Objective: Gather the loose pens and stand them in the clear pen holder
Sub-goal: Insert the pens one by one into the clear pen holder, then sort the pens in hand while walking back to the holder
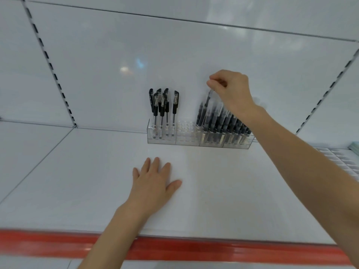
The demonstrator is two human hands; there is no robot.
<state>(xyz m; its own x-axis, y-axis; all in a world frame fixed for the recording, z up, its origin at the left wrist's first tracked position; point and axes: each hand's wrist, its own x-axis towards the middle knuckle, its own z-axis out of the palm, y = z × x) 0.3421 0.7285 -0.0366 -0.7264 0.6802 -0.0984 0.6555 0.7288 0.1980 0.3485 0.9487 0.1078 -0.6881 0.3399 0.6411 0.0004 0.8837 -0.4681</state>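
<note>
A clear pen holder (187, 135) stands at the back of a white shelf, against the rear panel. Several black capped pens (162, 107) stand in its left section. Its right section is packed with several dark clear-barrelled pens (223, 117). The middle section shows bare holes. My right hand (231, 88) is above the right section and pinches the top of one dark pen (207, 101), which stands in the holder with a slight lean. My left hand (153, 183) lies flat on the shelf in front of the holder, fingers spread, holding nothing.
The white shelf (77, 181) has a red front strip (194, 249). Slotted uprights run up the rear panel at left (48, 61) and right (328, 90). Some pale packaged goods (342, 160) lie at the far right of the shelf.
</note>
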